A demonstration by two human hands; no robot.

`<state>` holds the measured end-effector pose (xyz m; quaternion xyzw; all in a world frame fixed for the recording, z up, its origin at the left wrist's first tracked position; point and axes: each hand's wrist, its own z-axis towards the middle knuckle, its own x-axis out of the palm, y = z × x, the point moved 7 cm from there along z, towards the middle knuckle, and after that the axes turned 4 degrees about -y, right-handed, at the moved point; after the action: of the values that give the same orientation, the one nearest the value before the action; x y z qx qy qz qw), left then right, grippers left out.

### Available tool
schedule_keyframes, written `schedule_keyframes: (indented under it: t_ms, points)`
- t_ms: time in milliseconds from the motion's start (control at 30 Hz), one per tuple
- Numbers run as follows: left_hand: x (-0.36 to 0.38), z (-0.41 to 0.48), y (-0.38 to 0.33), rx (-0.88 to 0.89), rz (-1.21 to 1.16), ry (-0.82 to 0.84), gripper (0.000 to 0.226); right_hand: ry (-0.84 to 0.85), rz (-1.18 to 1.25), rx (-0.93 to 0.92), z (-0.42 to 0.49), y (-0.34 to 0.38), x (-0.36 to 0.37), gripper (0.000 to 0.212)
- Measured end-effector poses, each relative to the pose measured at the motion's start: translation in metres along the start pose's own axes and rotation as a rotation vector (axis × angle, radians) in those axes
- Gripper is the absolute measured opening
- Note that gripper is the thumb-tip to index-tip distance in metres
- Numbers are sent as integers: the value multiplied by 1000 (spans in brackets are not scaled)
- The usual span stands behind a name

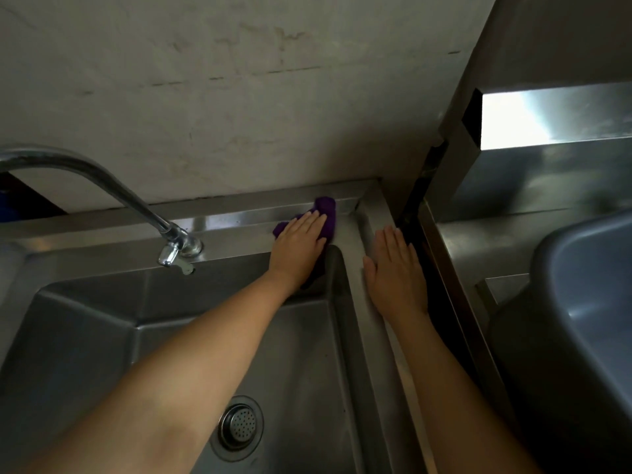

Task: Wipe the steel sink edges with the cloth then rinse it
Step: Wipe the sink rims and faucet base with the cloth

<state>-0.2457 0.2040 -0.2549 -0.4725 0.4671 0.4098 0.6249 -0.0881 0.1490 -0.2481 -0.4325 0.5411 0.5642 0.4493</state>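
A purple cloth (326, 209) lies on the back edge of the steel sink (236, 222), close to its far right corner. My left hand (301, 244) presses flat on the cloth with fingers stretched out, and part of the cloth hangs under my wrist into the basin. My right hand (393, 268) rests flat and empty on the sink's right edge, fingers pointing to the wall. The basin is dry-looking, with a round strainer drain (239, 426) near the bottom.
A curved steel tap (113, 186) rises from the back edge at the left, its lever (172, 256) by the base. A stained wall stands behind. Right of a dark gap lies a steel counter (478, 241) bearing a grey tub (588, 285), under a steel shelf (554, 114).
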Motion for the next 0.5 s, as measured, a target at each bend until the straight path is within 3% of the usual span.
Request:
schedule_keyframes:
  t_ms: [167, 300, 500]
  points:
    - [-1, -19, 3, -65, -22, -43, 51, 7, 12, 9, 0, 1, 2, 59]
    - [0, -13, -4, 18, -44, 1, 50, -3, 26, 13, 0, 0, 1, 59]
    - [6, 29, -33, 229, 27, 195, 51, 14, 26, 17, 0, 1, 2, 58]
